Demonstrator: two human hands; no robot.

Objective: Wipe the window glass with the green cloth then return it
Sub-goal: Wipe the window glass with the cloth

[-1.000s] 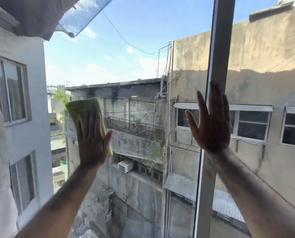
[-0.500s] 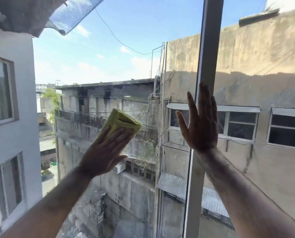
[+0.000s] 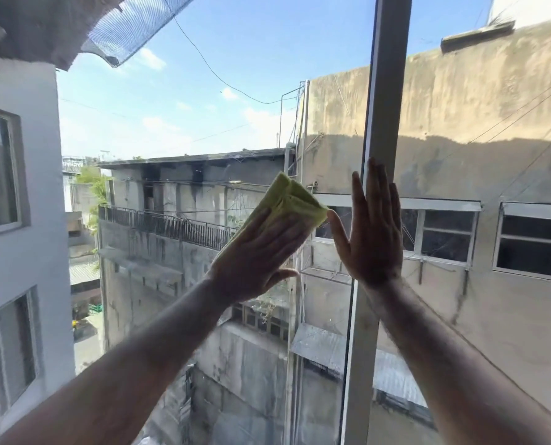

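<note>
Green cloth (image 3: 288,200) lies under my flat left hand (image 3: 258,255) to rub the glass (image 3: 203,107); my flat right hand (image 3: 373,232) leans on the frame (image 3: 389,75), maybe for balance.

Upper-storey room in dense urban residential block, seen through window glass (image 3: 171,123) with grey vertical frame (image 3: 386,91). Outside: stained concrete buildings (image 3: 476,101), railed balcony (image 3: 177,226), corrugated awning (image 3: 325,348), overhead wires (image 3: 210,69) — yard well below.
</note>
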